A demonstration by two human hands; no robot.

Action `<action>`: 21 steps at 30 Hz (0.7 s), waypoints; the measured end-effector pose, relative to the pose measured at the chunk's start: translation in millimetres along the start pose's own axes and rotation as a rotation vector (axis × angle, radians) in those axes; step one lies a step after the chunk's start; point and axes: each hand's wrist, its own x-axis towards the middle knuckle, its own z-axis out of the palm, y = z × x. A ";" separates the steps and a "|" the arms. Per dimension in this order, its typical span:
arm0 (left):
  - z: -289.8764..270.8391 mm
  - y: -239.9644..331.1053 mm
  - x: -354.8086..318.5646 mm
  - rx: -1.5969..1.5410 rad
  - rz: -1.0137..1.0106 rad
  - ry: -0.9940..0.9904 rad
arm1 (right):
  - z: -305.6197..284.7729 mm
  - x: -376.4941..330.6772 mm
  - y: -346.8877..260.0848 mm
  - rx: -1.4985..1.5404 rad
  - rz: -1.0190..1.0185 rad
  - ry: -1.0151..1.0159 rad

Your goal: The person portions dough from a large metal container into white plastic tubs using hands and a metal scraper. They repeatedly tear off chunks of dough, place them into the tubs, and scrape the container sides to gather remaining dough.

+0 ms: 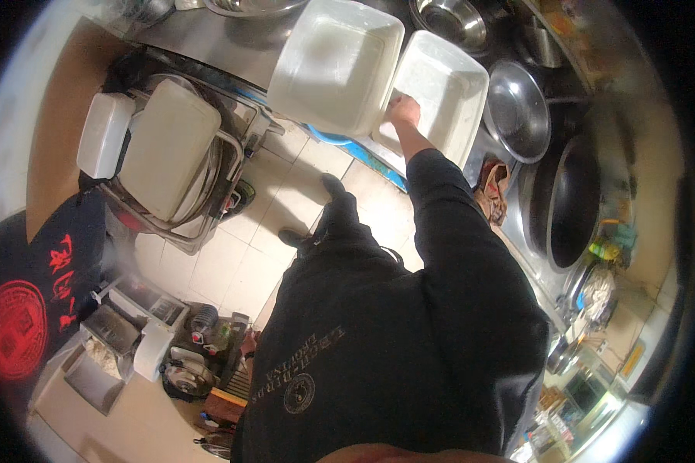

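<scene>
- Two white tubs, the left tub and the right tub, sit side by side along the near edge of the steel table.
- Through the head camera I judge a slip at that near edge to be the main risk: a pull toward the body could bring the right tub over it, since its near wall looks very close to the edge.
- With only one of the hands on it, and at one side, I think the right tub could swing round and knock the left tub, which looks to touch it, or the steel bowl just beside it on the other side.
- A sideways sweep of the forearm could also catch the crumpled brown cloth, which I see farther right along the near edge.
- I see the right hand at the left wall of the right tub, near its near corner; the fingers look curled in, but I cannot tell whether they grip the rim or only rest there.
- I cannot find the left hand in view, so I cannot tell its state.
- So the right tub lies directly under the right hand, spreading mostly to its right and toward the table's far edge.
</scene>
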 end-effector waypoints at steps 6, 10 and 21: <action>30.4 40.3 12.1 -1.305 -0.213 -0.108 | -51.6 23.7 78.2 -0.071 -0.029 0.167; 15.5 90.2 -1.6 -1.704 -0.346 -0.084 | -123.7 29.5 124.4 -0.195 -0.349 0.477; 21.8 -46.3 8.4 -1.830 -0.462 0.080 | -49.2 -277.6 98.8 0.546 -0.002 -0.412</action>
